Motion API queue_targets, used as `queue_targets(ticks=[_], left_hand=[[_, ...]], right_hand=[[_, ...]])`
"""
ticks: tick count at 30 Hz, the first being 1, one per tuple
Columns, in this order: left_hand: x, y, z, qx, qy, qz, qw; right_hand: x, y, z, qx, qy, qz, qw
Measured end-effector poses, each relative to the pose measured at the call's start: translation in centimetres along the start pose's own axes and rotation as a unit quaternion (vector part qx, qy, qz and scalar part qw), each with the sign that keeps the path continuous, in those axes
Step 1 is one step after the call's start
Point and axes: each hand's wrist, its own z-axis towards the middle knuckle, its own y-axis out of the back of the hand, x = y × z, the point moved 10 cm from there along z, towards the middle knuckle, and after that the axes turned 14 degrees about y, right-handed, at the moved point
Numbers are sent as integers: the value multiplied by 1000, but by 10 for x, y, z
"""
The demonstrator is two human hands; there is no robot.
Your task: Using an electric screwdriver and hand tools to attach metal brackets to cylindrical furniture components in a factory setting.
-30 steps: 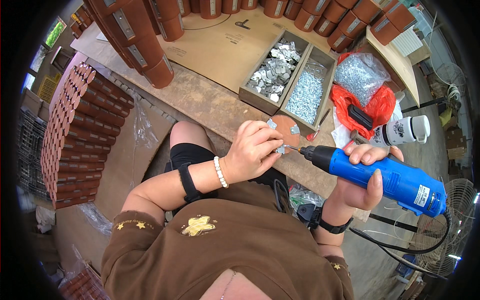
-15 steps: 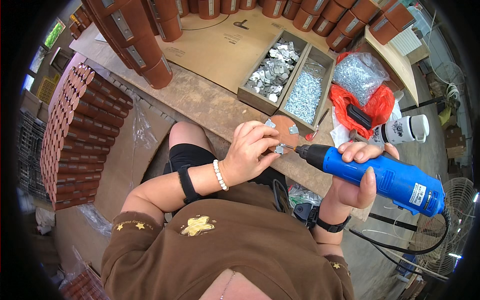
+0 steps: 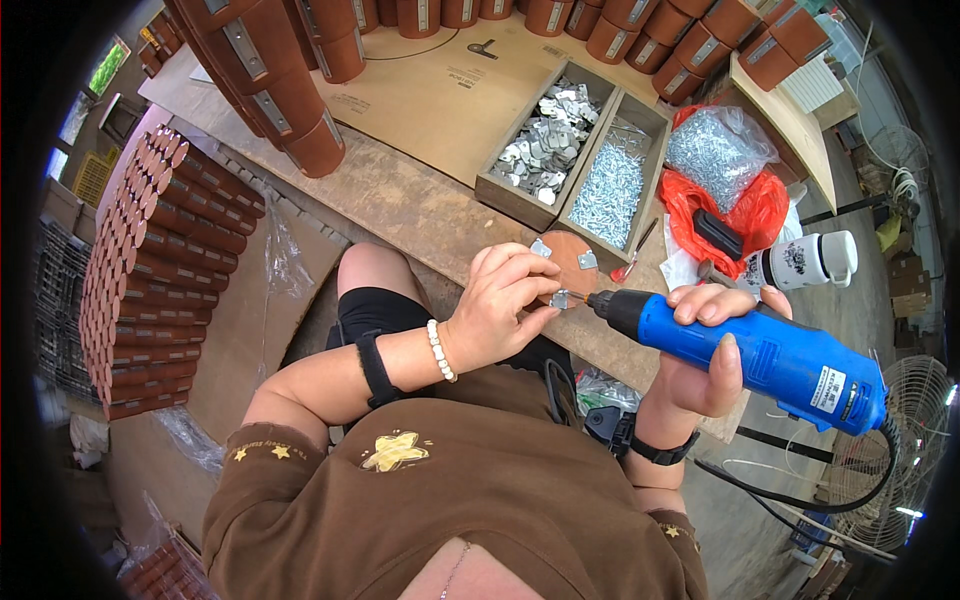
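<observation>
My left hand (image 3: 507, 290) has its fingers curled over the near left side of a round reddish-brown wooden piece (image 3: 570, 248). Small metal plates lie around the rim of its face. One metal plate (image 3: 559, 299) sits between my left thumb and forefinger, at the edge nearest me. In my right hand (image 3: 712, 345) is a blue electric screwdriver (image 3: 775, 355), held almost level with its fingers wrapped over the body. Its bit reaches left to that plate. A screw at the bit's tip is too small to make out clearly.
Beyond the wooden piece stand a wooden box of metal plates (image 3: 548, 140) and a box of screws (image 3: 608, 190). To the right are a red plastic bag (image 3: 765, 215) and a white bottle (image 3: 815, 262). Brown cylinders stack on the table (image 3: 400, 190) and at left (image 3: 165, 270). A black cord (image 3: 830, 505) trails from the screwdriver.
The screwdriver and my right hand have shifted slightly left, bringing the chuck closer to the metal plate. My left hand stays in place on the wooden piece.
</observation>
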Motion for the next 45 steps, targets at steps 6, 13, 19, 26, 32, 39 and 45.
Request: queue_targets(ticks=[6,13,19,26,32,39,45], left_hand=[[-2,1,2,3,5,7,1000],[-7,-1,8,-7,-3,10,1000],[-5,-2,10,-28,-7,1,1000],[-6,0,10,-33,-13,-10,999],[-8,7,5,-39,4,20,999],[-4,1,1,-35,-29,15,999],[-1,1,0,-36,-29,3,999]], right_hand=[[1,-7,1,1,-5,-18,1000],[-5,-23,5,35,-34,-41,998],[-12,-40,8,84,-53,-50,994],[-23,-51,11,105,-85,-56,989],[-27,-53,15,109,-81,-54,989],[-29,-54,15,123,-85,-84,985],[-34,-56,11,124,-110,-57,985]])
